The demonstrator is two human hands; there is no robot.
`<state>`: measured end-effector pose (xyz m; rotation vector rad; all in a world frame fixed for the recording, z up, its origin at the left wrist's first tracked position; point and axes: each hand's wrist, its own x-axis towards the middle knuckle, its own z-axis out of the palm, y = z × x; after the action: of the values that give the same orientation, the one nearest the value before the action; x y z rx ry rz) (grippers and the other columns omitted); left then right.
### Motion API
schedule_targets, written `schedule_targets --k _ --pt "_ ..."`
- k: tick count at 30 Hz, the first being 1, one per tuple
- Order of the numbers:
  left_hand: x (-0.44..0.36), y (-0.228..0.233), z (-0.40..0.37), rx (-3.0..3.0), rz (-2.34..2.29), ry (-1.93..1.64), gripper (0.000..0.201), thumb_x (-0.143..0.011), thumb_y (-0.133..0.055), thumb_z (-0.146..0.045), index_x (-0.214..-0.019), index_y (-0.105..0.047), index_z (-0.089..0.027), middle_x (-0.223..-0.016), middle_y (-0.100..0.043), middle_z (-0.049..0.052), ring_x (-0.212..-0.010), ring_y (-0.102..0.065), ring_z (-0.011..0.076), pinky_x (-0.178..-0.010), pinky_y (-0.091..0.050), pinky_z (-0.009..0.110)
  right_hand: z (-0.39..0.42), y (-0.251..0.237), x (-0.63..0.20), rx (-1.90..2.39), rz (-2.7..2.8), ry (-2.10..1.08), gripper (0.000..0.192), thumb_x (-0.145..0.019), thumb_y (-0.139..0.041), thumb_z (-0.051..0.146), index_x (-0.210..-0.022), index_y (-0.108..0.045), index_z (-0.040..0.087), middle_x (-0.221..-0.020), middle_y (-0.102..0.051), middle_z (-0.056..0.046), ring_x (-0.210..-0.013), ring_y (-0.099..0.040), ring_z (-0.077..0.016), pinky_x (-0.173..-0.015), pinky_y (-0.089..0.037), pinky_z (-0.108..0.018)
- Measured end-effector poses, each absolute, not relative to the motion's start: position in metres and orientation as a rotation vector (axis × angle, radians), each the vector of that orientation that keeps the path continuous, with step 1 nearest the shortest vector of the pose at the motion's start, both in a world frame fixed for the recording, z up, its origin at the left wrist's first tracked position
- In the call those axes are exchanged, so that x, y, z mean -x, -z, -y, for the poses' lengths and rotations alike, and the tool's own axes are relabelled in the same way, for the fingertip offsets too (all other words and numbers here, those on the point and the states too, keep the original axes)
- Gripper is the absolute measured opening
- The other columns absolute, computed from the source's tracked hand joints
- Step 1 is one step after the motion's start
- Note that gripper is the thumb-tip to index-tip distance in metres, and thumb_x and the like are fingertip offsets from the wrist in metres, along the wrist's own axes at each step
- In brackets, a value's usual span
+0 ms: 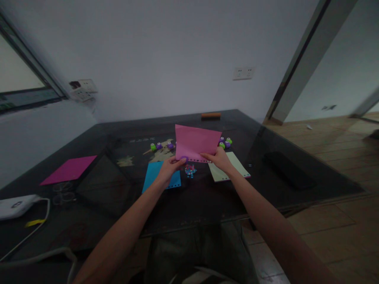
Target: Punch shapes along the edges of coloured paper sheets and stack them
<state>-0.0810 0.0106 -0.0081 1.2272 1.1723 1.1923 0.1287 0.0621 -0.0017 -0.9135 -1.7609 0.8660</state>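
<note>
Pink paper sheet (197, 145) is held tilted up above the dark glass bench (207, 193), near its middle, with a row of small punched holes along the lower edge. Left hand (170, 167) grips the lower left corner of the sheet; its fingers (177, 161) are closed around a small purple punch (184, 159) set on that edge, though the dim view makes the exact grip hard to confirm. Right hand (219, 158) pinches the lower right part of the sheet between thumb and fingers. Directly below the sheet, a small pile of coloured paper dots (190, 170) lies on the bench. A blue sheet (154, 175) lies flat under the left wrist, and a pale green sheet (233, 167) lies flat under the right hand; both show punched edges. More small punches stand behind the pink sheet: green and purple ones (161, 146) to the left and another cluster (225, 142) to the right. A magenta sheet (69, 169) lies well apart at the left side of the bench. A white device (14, 206) with a cable sits at the near left edge.
</note>
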Motion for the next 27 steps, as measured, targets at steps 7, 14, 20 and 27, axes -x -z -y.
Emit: schedule_targets --k 7,14,20,27 --pt "0.0808 0.0103 -0.0119 -1.208 -1.2 -1.212 0.032 -0.068 -0.068 -0.037 -0.093 -0.065 -0.016 -0.09 -0.069 0.008 -0.079 -0.064 0.0185 -0.071 -0.048 0.031 -0.0615 0.0014 -0.1276 0.916 1.741 -0.884 0.03 -0.068 -0.066 0.035 -0.086 -0.065 0.011 -0.09 -0.069 -0.011 -0.078 -0.063 -0.0208 -0.075 -0.049 -0.035" --pt "0.0804 0.0085 -0.0107 -1.217 -1.193 -1.221 0.03 -0.068 -0.068 -0.036 -0.091 -0.066 -0.017 -0.089 -0.069 0.007 -0.079 -0.064 0.019 -0.072 -0.048 0.031 -0.0601 0.0007 -0.127 0.92 1.725 -0.865 0.031 -0.067 -0.067 0.034 -0.087 -0.066 0.011 -0.091 -0.069 -0.011 -0.08 -0.063 -0.0221 -0.076 -0.05 -0.037" --pt "0.0795 0.0063 -0.0091 -1.208 -1.191 -1.222 0.032 -0.067 -0.068 -0.037 -0.091 -0.066 -0.016 -0.091 -0.069 0.008 -0.081 -0.064 0.0199 -0.074 -0.049 0.033 -0.0606 0.0008 -0.1271 0.916 1.729 -0.876 0.035 -0.067 -0.067 0.036 -0.091 -0.066 0.011 -0.092 -0.069 -0.011 -0.083 -0.063 -0.023 -0.077 -0.05 -0.038" --pt "0.0804 0.009 -0.0109 -1.212 -1.202 -1.238 0.027 -0.067 -0.068 -0.035 -0.087 -0.068 -0.018 -0.086 -0.07 0.006 -0.079 -0.064 0.019 -0.073 -0.049 0.032 -0.0624 0.0043 -0.1273 0.91 1.723 -0.887 0.033 -0.067 -0.067 0.036 -0.091 -0.067 0.014 -0.093 -0.069 -0.009 -0.083 -0.064 -0.0221 -0.079 -0.05 -0.037"
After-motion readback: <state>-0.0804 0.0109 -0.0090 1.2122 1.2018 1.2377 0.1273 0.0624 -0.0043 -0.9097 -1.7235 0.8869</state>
